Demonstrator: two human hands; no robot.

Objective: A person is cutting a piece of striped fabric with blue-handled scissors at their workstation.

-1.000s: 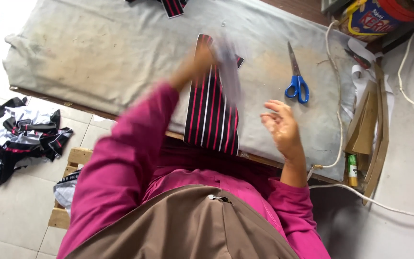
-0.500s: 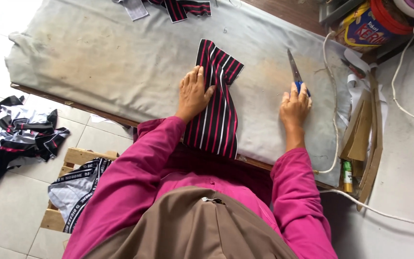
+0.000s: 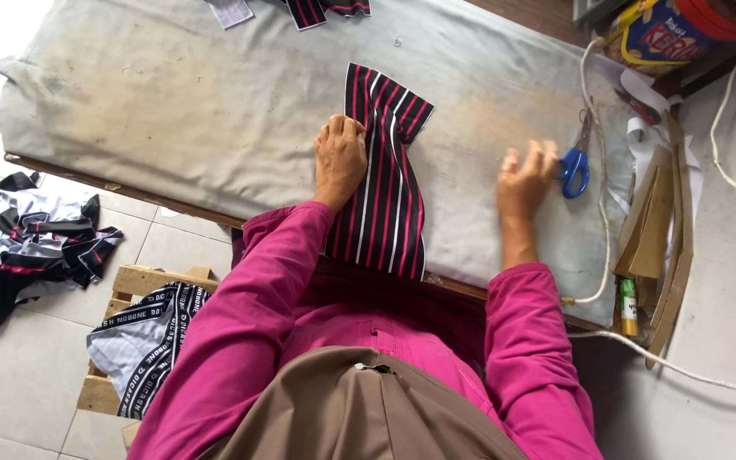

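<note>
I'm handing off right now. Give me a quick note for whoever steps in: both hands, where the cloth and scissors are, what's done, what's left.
Left hand: flat on the striped fabric piece, pressing it to the padded table.
Right hand: open, holding nothing, beside the blue-handled scissors, fingertips near the handles.
The fabric lies lengthwise, its near end hanging over the table edge.
Done: piece laid out and held down.
Left: scissors not yet picked up; no cut visible.
More striped scraps lie on the floor to the left.

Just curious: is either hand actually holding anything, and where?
Nothing is gripped. The left hand presses flat on the striped cloth; the right hand lies beside the scissors.
</note>
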